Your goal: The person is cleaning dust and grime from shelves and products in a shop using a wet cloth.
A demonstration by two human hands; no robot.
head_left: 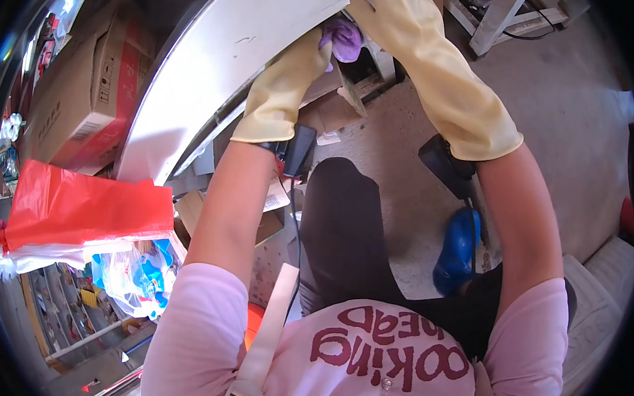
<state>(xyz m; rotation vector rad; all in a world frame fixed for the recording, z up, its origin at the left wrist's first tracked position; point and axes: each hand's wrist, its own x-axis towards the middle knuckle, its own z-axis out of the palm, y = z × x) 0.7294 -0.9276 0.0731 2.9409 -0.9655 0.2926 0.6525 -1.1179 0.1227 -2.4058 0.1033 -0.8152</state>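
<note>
Both of my hands wear pale yellow rubber gloves. My left hand (308,53) reaches under the edge of a white panel (230,48), closed on a crumpled purple cloth (343,40). The panel and the cloth hide most of its fingers. At the top edge of the picture, my right hand (393,0) is by the panel's right end, to the right of the cloth. Its thumb side shows, but the fingers are cut off by the frame. A black device is strapped at each wrist, with a cable hanging from it.
Left of the panel stands a large cardboard box (75,96). Red plastic bags (91,206) hang at the left, above a clear bag with blue items (138,275). An opened carton (330,111) lies beneath the panel. A white metal frame (505,16) stands at the far right.
</note>
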